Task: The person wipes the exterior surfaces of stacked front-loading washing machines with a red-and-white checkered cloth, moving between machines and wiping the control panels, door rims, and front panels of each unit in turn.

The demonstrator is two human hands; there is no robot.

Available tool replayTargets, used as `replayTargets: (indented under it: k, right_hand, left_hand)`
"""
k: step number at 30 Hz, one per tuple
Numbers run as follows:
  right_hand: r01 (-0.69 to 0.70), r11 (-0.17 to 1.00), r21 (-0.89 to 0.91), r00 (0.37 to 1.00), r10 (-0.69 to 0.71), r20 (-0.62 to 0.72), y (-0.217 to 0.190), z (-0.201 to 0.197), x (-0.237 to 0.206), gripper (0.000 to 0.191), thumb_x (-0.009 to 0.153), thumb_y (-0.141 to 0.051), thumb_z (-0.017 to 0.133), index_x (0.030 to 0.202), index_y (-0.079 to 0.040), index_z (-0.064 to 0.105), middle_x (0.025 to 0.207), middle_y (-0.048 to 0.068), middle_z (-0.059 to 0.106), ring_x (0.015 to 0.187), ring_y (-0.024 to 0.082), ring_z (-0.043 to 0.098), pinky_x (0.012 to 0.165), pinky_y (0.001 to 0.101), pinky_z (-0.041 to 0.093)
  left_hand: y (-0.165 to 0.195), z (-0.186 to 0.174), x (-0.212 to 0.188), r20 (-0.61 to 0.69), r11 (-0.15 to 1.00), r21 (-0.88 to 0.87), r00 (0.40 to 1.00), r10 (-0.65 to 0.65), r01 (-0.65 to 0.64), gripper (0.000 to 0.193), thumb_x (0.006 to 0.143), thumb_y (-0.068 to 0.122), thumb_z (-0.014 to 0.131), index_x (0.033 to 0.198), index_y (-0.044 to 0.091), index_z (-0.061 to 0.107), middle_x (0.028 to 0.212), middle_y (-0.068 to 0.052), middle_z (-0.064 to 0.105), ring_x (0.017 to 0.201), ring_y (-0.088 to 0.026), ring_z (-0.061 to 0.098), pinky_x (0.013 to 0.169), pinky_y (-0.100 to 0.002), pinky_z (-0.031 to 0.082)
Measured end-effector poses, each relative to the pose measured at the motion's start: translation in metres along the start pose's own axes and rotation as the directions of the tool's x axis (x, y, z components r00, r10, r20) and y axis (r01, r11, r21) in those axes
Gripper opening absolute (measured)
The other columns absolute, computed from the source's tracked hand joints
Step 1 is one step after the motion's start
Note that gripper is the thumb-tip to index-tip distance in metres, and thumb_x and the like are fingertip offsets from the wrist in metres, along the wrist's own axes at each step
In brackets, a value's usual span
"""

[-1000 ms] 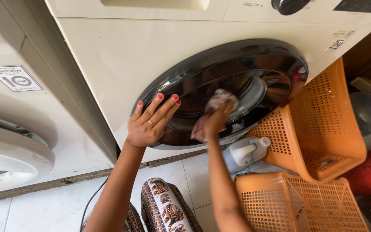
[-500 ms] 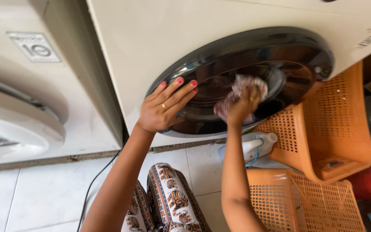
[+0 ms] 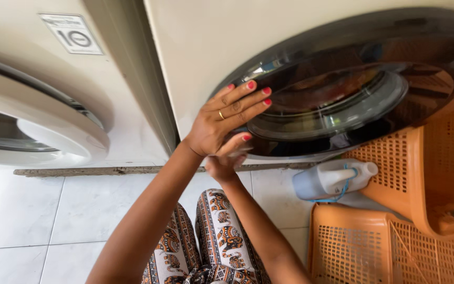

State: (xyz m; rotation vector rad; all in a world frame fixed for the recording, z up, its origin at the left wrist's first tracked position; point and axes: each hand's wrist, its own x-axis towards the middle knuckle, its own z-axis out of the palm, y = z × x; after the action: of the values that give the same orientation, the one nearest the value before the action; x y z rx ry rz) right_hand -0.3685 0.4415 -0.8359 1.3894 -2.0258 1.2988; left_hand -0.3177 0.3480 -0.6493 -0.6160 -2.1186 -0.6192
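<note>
Fingers (image 3: 248, 100) spread flat on round dark glass washer door (image 3: 342, 100), shut; right hand (image 3: 222, 165) mostly hidden beneath, grip unclear.

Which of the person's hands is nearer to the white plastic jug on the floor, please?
The right hand, low under the round dark door's edge, is nearer the white plastic jug. The left hand presses flat on the door, higher up.

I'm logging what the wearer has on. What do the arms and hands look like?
Both arms are bare, with no sleeves in view. The left hand has red-painted nails and a thin gold ring on one finger. The right hand is mostly hidden behind it; no glove or watch shows.
</note>
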Motion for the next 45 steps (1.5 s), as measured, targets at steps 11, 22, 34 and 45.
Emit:
replayTargets:
  k: [11, 22, 34, 45]
  right_hand:
    - [0.628, 0.755, -0.189, 0.649, -0.374, 0.663, 0.119, -0.027, -0.073, 0.037, 0.099, -0.032, 0.069, 0.135, -0.024, 0.070, 0.141, -0.006, 0.063, 0.143, 0.019, 0.051, 0.113, 0.0405, 0.043]
    - [-0.455, 0.723, -0.520, 0.879, 0.271, -0.393, 0.185, -0.186, -0.116, 0.010, 0.073, 0.003, 0.059, 0.076, -0.005, 0.064, 0.092, 0.010, 0.064, 0.108, 0.032, 0.060, 0.104, 0.0443, 0.051]
    - [-0.301, 0.820, 0.487, 0.073, 0.529, -0.845, 0.191, -0.362, 0.021, 0.044, 0.098, 0.012, 0.043, 0.140, 0.003, 0.054, 0.108, 0.020, 0.059, 0.090, 0.036, 0.038, 0.087, 0.0460, 0.037]
    - [0.214, 0.773, -0.597, 0.794, -0.494, -0.354, 0.019, -0.216, 0.105, 0.023, 0.102, -0.010, 0.063, 0.125, -0.011, 0.061, 0.144, 0.014, 0.054, 0.149, 0.042, 0.035, 0.127, 0.0605, 0.019]
  left_hand:
    - [0.003, 0.041, -0.024, -0.086, 0.868, 0.497, 0.996, 0.028, 0.019, 0.041, 0.103, 0.007, 0.062, 0.143, 0.015, 0.070, 0.151, 0.000, 0.061, 0.146, -0.020, 0.050, 0.129, -0.040, 0.020]
    - [-0.013, 0.061, -0.035, -0.124, 0.674, 0.739, 0.982, 0.144, -0.005, 0.041, 0.100, 0.016, 0.061, 0.136, 0.023, 0.078, 0.145, 0.002, 0.066, 0.142, -0.020, 0.052, 0.129, -0.038, 0.017]
    - [-0.021, 0.072, -0.039, -0.167, 0.703, 0.711, 0.976, 0.141, 0.020, 0.041, 0.093, 0.020, 0.065, 0.131, 0.023, 0.082, 0.143, 0.000, 0.069, 0.141, -0.021, 0.052, 0.128, -0.038, 0.019]
    - [-0.048, 0.091, -0.063, -0.224, 0.735, 0.677, 0.960, 0.167, 0.030, 0.047, 0.101, 0.036, 0.066, 0.137, 0.006, 0.072, 0.147, -0.016, 0.062, 0.144, -0.034, 0.040, 0.126, -0.052, 0.012]
